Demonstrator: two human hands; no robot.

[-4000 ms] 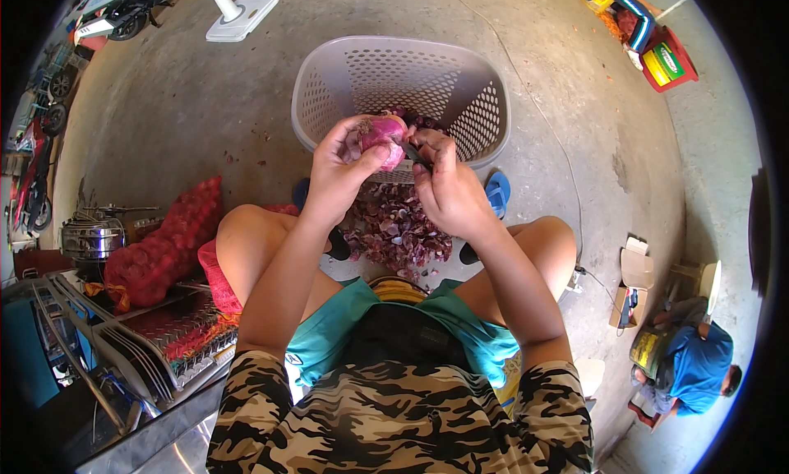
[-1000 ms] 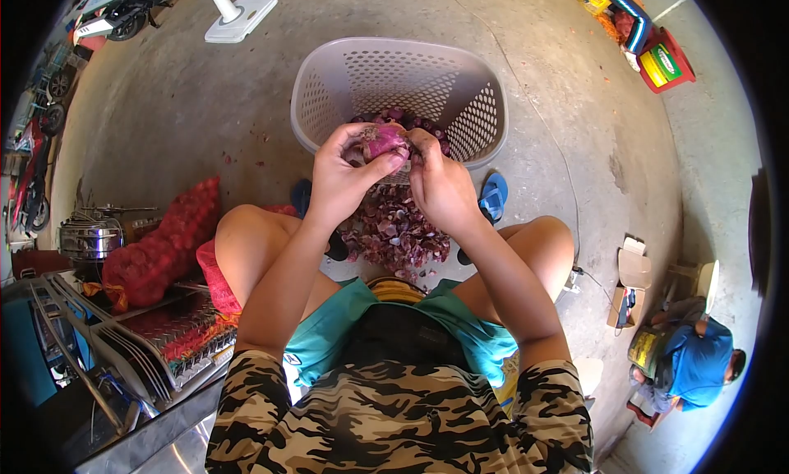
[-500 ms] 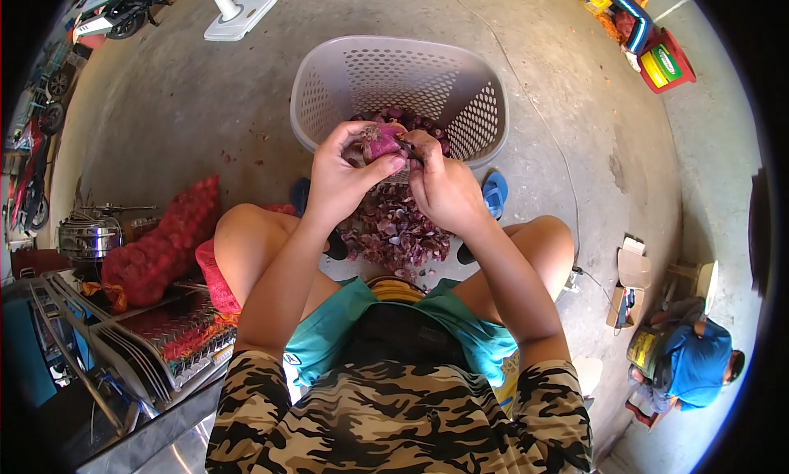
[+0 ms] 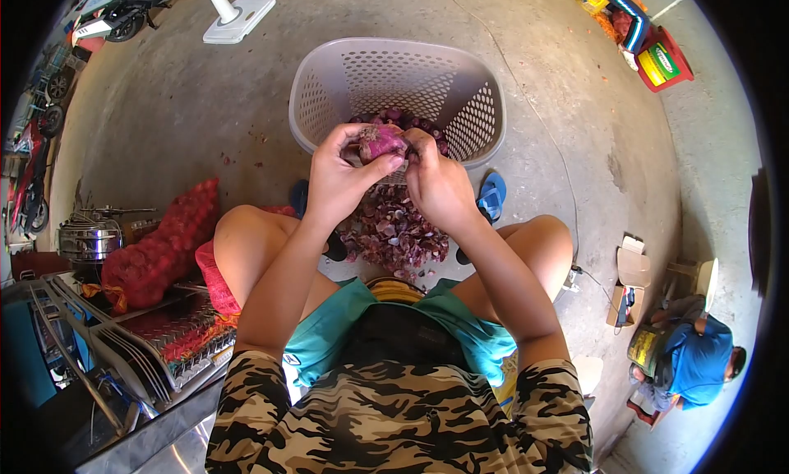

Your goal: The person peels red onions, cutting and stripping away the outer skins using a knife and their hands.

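A red onion (image 4: 380, 143) with dry purple skin is gripped between the thumb and fingers of my left hand (image 4: 343, 174), its root end turned to the left. My right hand (image 4: 440, 182) is closed at the onion's right end, fingertips pinched against it; whatever small dark thing lies between them is hidden. Both hands are held over the near rim of a grey perforated basket (image 4: 394, 45). Inside the basket lie several red onions (image 4: 394, 115). Below my hands, a heap of loose onion skins (image 4: 399, 231) covers the floor between my feet.
At left, a red mesh sack (image 4: 164, 248) of onions rests by a metal pot (image 4: 89, 237) and a metal frame. A blue slipper (image 4: 491, 196) sits right of the heap. A cable (image 4: 538, 104) crosses the floor. One person (image 4: 699, 363) sits at right; another is at top right near a red bucket (image 4: 664, 63).
The right hand has shifted slightly left and its fingers have closed in more tightly at the onion's end. The left hand keeps its hold, and the view has moved slightly.
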